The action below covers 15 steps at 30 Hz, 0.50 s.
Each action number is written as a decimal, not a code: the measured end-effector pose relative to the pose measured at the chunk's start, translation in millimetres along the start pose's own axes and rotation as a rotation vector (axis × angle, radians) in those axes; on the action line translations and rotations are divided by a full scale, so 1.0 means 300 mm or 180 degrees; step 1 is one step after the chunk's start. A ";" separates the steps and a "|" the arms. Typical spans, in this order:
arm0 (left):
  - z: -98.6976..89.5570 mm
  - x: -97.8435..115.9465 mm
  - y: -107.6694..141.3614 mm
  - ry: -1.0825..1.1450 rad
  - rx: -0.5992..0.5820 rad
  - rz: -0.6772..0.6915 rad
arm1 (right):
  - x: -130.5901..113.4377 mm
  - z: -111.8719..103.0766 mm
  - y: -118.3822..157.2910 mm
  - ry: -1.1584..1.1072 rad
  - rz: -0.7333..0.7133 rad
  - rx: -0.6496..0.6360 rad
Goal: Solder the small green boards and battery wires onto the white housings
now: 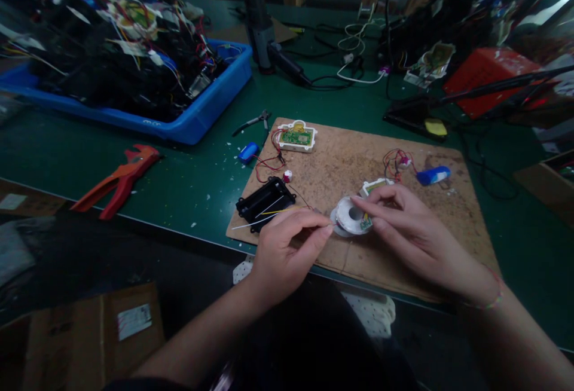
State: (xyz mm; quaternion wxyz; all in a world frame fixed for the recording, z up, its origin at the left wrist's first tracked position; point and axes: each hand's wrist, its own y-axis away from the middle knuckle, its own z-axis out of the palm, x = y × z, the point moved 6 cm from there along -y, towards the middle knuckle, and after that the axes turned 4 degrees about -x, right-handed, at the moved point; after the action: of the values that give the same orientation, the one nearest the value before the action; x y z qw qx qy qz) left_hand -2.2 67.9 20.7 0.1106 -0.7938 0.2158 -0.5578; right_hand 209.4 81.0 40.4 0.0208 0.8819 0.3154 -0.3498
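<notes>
My left hand point(291, 247) is closed in a pinch on thin wires; a white and a yellow wire point(269, 213) stick out behind it over a black plastic case point(258, 199). Its fingertips are beside a whitish spool point(344, 211) that looks like a solder reel. My right hand point(412, 229) has thumb and fingers closed around a small green circuit board point(366, 223) at the spool's right edge. The index fingertip reaches over the spool, and I cannot tell whether it touches. Partly hidden behind this hand is a white-framed circuit board point(375, 185).
A brown work board point(336, 152) carries another white-framed circuit board point(296, 137) and a blue-wrapped part point(433, 175). To the left lie red-handled pliers point(123, 179), small cutters point(253, 122) and a blue tray point(215, 104) heaped with wired parts. A hot-air gun point(260, 38) stands behind.
</notes>
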 end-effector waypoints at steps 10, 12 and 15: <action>0.000 0.000 0.000 0.0139 -0.0087 -0.0047 | 0.017 0.008 0.006 -0.0302 0.0111 0.0398; 0.001 0.003 -0.001 0.0138 -0.0144 -0.0048 | 0.015 0.005 0.001 -0.0352 0.0215 0.0530; 0.005 0.007 -0.004 0.0164 -0.0213 -0.0101 | 0.006 0.002 -0.007 -0.0331 0.0355 0.0688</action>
State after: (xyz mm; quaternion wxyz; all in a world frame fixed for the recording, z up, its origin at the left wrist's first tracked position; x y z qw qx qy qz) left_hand -0.1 67.8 22.5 0.0696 -0.7858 0.2244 -0.5721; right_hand 208.7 83.5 39.4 -0.0385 0.8758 0.2249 -0.4253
